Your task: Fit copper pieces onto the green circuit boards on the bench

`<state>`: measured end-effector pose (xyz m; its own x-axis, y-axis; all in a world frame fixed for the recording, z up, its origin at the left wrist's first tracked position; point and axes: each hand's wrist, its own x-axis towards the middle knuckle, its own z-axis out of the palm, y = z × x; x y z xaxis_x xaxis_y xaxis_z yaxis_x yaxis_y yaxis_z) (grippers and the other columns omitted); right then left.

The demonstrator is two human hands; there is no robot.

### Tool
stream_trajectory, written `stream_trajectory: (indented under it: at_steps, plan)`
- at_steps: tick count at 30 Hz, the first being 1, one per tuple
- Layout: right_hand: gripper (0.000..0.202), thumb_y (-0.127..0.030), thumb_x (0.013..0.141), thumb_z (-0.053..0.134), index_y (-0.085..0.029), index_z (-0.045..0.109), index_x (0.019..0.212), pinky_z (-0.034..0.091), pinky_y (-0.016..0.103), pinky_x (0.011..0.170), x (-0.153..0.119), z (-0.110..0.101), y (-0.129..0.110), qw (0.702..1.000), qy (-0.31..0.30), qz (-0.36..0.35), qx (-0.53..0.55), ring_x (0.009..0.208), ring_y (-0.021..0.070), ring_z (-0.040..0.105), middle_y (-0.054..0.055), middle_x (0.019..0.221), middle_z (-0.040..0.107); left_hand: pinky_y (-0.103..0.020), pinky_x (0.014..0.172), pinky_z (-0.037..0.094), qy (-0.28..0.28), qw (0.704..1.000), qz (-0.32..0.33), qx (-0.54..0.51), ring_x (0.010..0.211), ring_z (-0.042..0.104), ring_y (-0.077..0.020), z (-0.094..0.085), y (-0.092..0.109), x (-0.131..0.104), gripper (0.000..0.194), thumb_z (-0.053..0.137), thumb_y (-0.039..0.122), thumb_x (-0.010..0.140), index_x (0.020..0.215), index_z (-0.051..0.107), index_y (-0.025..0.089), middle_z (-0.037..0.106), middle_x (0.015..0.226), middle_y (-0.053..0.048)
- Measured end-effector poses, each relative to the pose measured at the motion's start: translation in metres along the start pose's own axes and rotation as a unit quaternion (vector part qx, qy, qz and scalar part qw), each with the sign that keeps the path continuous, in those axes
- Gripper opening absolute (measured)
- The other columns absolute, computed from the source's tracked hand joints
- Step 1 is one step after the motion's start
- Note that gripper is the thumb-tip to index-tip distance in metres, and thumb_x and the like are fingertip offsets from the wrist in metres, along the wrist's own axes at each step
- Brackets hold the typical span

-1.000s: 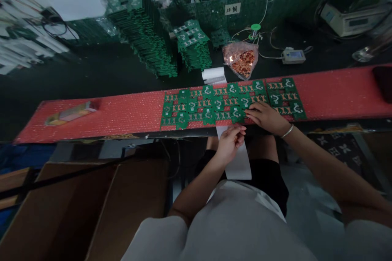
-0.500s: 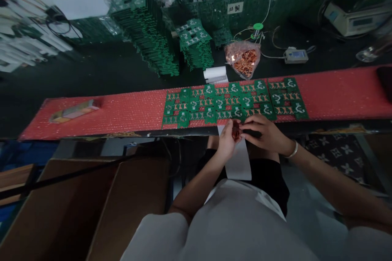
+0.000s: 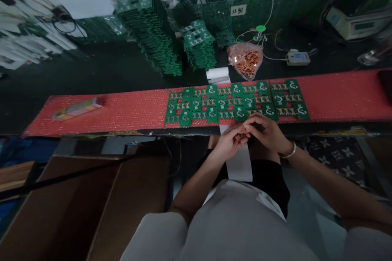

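Observation:
My left hand (image 3: 229, 143) is curled around several small copper pieces (image 3: 241, 133) just off the front edge of the bench. My right hand (image 3: 266, 130) meets it from the right, thumb and forefinger pinched at the left fingertips; a small copper piece seems to sit in that pinch. Beyond both hands lies a panel of green circuit boards (image 3: 226, 102) in rows on red bubble wrap (image 3: 131, 110). Copper-coloured pieces sit on many of these boards, while some at the lower left show bare grey pads. A clear bag of copper pieces (image 3: 247, 63) rests behind them.
Tall stacks of green boards (image 3: 150, 28) and a shorter stack (image 3: 199, 45) stand at the back. Nearby are a white paper roll (image 3: 218, 74), a solder spool (image 3: 260, 29), a small meter (image 3: 297, 58) and a scale (image 3: 358, 24). Cardboard boxes (image 3: 134, 195) stand below left.
My left fingers have closed more over the copper pieces, with the thumb now stretched toward my right fingertips. My right hand has shifted slightly right. The whole view has tilted a little.

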<state>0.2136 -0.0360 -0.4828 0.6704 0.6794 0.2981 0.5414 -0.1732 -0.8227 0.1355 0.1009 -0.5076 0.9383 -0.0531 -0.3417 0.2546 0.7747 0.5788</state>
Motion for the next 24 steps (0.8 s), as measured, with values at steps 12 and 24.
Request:
stream_trajectory:
  at_steps: [12, 24]
  plan:
    - [0.018, -0.015, 0.094, 0.055, -0.024, 0.064, 0.106, 0.052, 0.041, 0.089, -0.01, 0.01, 0.004, 0.96, 0.017, -0.187, -0.207, 0.098, 0.021, 0.064, 0.006, 0.106, 0.07, -0.018, 0.047, 0.02, 0.044, 0.999, 0.027, 0.004, 0.05, 0.036, -0.0025, -0.008, 0.003, -0.006, 0.039, 0.088, 0.035, 0.061, 0.081, 0.067, 0.01, 0.049, 0.06, 0.003]
    - [0.017, -0.018, 0.095, 0.055, -0.022, 0.07, 0.105, 0.054, 0.043, 0.091, 0.009, 0.018, 0.009, 0.95, -0.044, -0.202, -0.233, 0.102, 0.0212, 0.064, 0.007, 0.111, 0.071, -0.017, 0.044, 0.016, 0.095, 0.994, 0.051, -0.003, 0.048, 0.033, -0.0011, -0.023, 0.015, -0.009, 0.04, 0.088, 0.038, 0.059, 0.073, 0.064, 0.009, 0.049, 0.063, 0.002]
